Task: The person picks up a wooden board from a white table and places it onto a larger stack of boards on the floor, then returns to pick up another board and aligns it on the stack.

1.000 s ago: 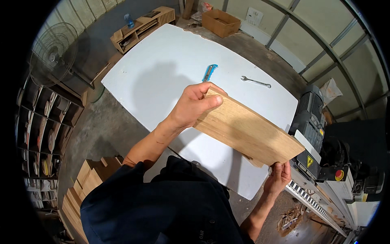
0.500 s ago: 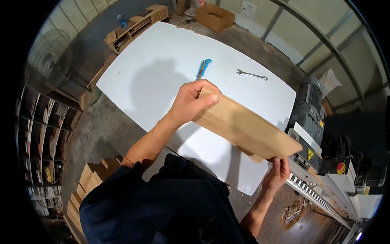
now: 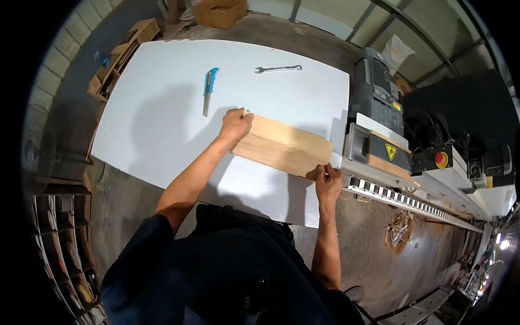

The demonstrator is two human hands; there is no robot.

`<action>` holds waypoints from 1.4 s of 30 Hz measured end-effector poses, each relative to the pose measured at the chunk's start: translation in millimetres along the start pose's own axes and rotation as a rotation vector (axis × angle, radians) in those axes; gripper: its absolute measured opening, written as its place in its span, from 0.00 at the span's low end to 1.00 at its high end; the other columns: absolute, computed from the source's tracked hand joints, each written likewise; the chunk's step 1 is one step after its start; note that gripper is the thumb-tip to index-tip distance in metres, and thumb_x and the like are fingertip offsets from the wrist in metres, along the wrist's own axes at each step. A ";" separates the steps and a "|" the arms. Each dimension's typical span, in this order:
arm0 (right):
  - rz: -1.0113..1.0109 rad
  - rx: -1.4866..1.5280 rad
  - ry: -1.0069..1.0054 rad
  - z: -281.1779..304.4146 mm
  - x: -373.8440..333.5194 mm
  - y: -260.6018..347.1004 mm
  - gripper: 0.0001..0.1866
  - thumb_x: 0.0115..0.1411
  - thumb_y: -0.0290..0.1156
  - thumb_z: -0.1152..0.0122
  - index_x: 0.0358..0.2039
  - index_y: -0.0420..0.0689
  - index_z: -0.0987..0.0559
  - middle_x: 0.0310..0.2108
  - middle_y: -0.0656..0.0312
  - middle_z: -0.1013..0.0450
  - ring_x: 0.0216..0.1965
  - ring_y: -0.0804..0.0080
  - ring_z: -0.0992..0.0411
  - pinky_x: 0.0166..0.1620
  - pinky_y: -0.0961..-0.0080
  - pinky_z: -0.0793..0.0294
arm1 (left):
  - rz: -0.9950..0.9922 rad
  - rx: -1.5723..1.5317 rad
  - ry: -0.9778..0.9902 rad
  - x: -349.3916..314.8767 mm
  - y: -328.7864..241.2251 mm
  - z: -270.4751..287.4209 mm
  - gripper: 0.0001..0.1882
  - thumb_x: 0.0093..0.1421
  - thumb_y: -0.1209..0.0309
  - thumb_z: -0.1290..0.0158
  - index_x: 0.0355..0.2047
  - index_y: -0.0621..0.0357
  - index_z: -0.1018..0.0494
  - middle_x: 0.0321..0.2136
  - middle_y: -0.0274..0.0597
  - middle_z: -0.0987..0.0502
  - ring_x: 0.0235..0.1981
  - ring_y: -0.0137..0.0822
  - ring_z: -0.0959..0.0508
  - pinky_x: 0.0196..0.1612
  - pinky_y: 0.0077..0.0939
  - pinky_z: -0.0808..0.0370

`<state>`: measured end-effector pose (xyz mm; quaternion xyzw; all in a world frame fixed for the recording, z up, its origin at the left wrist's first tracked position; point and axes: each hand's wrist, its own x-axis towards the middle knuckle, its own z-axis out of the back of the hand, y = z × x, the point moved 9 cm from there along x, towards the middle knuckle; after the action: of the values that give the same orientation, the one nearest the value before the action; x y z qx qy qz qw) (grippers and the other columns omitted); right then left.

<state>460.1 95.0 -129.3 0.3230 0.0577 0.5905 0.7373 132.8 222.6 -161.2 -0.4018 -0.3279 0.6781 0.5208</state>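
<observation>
A light-brown wooden board (image 3: 284, 145) lies low over the white tabletop (image 3: 162, 70), spanning the gap between my hands. Its far left corner is gripped by my left hand (image 3: 236, 124), fingers closed over the end. At the near right corner, my right hand (image 3: 328, 185) pinches the board between thumb and fingers. Whether the board rests flat on the table or on another piece cannot be made out. Beyond my left hand is a blue utility knife (image 3: 208, 89) with its blade out. Farther right lies a silver combination wrench (image 3: 278, 69).
To the right, close against the table, stands a machine with a grey motor (image 3: 374, 81), a red stop button (image 3: 441, 160) and a toothed track (image 3: 406, 201). Shelving (image 3: 65, 233) is at the lower left. A cardboard box (image 3: 219, 13) sits on the floor beyond the table.
The board has come down from a tilted, raised hold to nearly level at the table, with both hands still on it. My view has swung right, bringing more of the machine in.
</observation>
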 end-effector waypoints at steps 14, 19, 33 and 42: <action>-1.002 1.572 0.009 -53.8 22.5 -104.0 0.21 0.57 0.48 0.42 0.39 0.42 0.28 0.31 0.63 0.25 0.31 0.72 0.29 0.35 0.74 0.30 | 0.090 -0.344 0.226 -25.8 31.3 -5.3 0.22 0.58 0.66 0.48 0.49 0.69 0.34 0.39 0.46 0.26 0.39 0.30 0.28 0.42 0.23 0.31; -1.092 1.783 -0.024 -72.3 46.0 -101.0 0.16 0.59 0.41 0.45 0.38 0.41 0.29 0.28 0.61 0.25 0.30 0.69 0.27 0.30 0.75 0.25 | 0.104 -0.286 0.156 -31.7 32.7 2.3 0.21 0.58 0.67 0.48 0.48 0.69 0.33 0.40 0.46 0.26 0.39 0.31 0.28 0.44 0.24 0.31; -0.793 1.769 0.382 -75.7 -37.8 30.6 0.13 0.57 0.29 0.43 0.43 0.44 0.29 0.36 0.62 0.27 0.31 0.67 0.29 0.31 0.76 0.28 | 0.095 -0.318 0.324 -51.7 25.8 -8.0 0.26 0.59 0.54 0.50 0.46 0.66 0.31 0.36 0.43 0.25 0.38 0.32 0.27 0.43 0.26 0.31; -0.964 1.497 1.084 -100.5 -104.2 134.2 0.15 0.61 0.31 0.49 0.46 0.38 0.29 0.39 0.54 0.26 0.40 0.67 0.27 0.46 0.72 0.26 | 0.214 -0.341 0.449 -49.0 29.6 -19.8 0.27 0.57 0.57 0.47 0.51 0.63 0.34 0.45 0.45 0.27 0.47 0.33 0.30 0.50 0.28 0.33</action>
<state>270.5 54.0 -166.0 0.3320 0.8553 0.1126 0.3816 143.9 168.4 -186.0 -0.6559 -0.2694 0.5584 0.4307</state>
